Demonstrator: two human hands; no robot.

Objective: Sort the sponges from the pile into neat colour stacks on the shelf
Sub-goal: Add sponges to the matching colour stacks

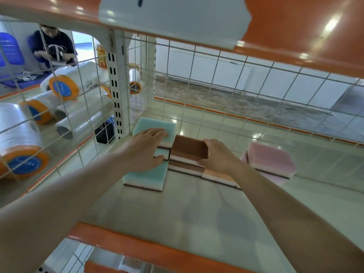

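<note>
Both my hands are on the shelf (177, 209), reaching toward twelve o'clock. My left hand (145, 152) lies flat, fingers straight and together, pressing down on the green stack (149, 152). The fingers rest on the top green sponge, and the thumb sits at the stack's near right corner. My right hand (218, 156) curls around the brown sponge (189, 148), the top piece of the middle stack. The fingers wrap its right edge and far right corner, and the thumb sits on its near side.

The brown sponge lies straight ahead, just left of my right hand and touching the green stack at nine o'clock. Its long axis runs roughly from ten o'clock to four o'clock, slightly skewed against the orange sponge (218, 177) beneath. That orange piece juts out toward five o'clock, under my right wrist. So the middle stack is neither square nor, it seems, of one colour.

The right hand is plainly the nearer one for turning or lifting the brown sponge, while the left steadies its neighbour. The pink stack (271, 160) sits apart at three o'clock, its layers also a little offset. I see no loose pile here.
</note>
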